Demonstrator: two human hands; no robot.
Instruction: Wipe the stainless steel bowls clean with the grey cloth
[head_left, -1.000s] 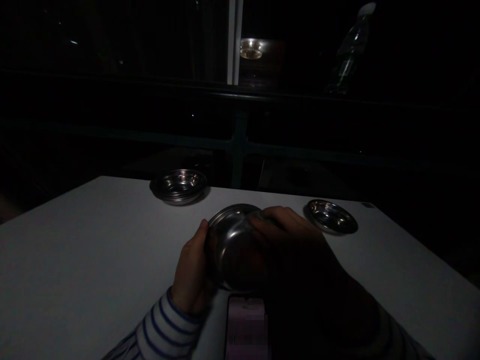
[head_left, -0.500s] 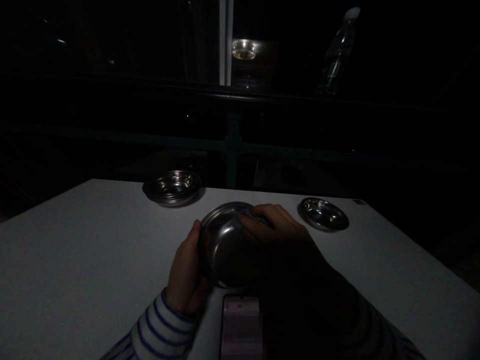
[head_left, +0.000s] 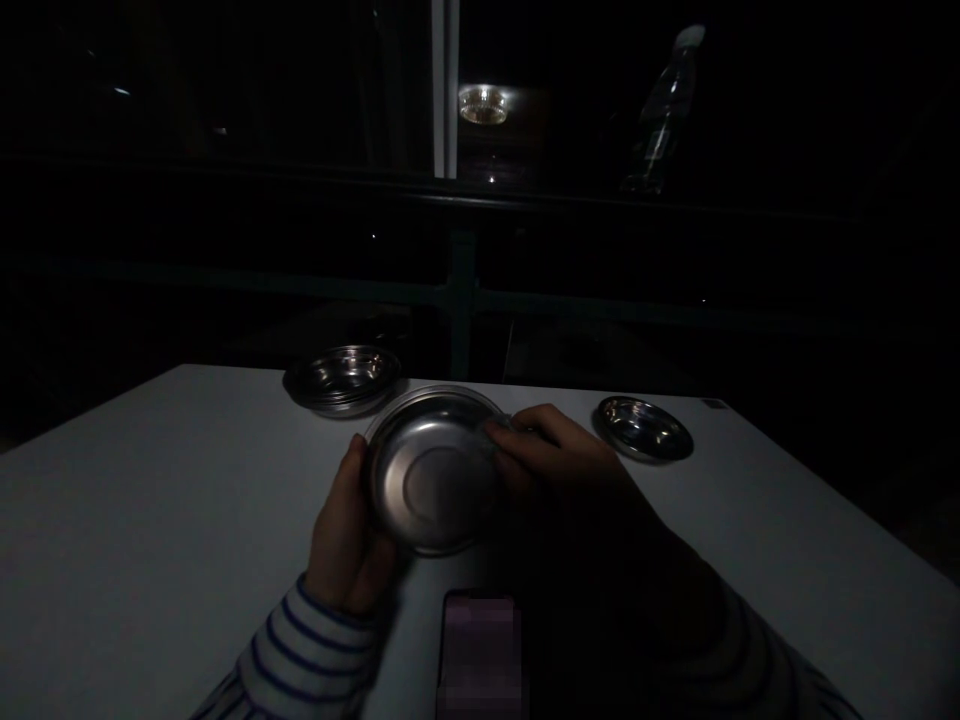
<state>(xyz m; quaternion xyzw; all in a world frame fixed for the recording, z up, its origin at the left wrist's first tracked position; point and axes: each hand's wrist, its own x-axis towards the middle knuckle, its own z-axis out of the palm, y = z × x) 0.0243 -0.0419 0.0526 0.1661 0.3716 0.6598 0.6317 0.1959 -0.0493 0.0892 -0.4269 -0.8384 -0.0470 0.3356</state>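
A shallow stainless steel bowl (head_left: 435,480) is held up over the table, tilted so that a round face with a ring in its middle shows to me. My left hand (head_left: 349,540) grips it by the left edge, thumb at the rim. On the right rim, my right hand (head_left: 555,450) is closed, thumb and fingers pinching a small greyish crumpled piece that looks like a cloth (head_left: 506,422) against the bowl. Shadow hides much of that hand. Below the bowl lies a phone (head_left: 480,650) with a lit screen.
A stack of several metal bowls (head_left: 343,380) stands at the back left of the white table (head_left: 187,500). One more metal bowl (head_left: 645,430) sits at the back right. Beyond the far edge are a dark window with a pale frame bar (head_left: 445,90) and a clear plastic bottle (head_left: 664,120).
The held bowl has turned from its shaded rounded side to a face with a visible ring, and moved slightly left and up. My left hand shifted left with it; my right stays at its rim.
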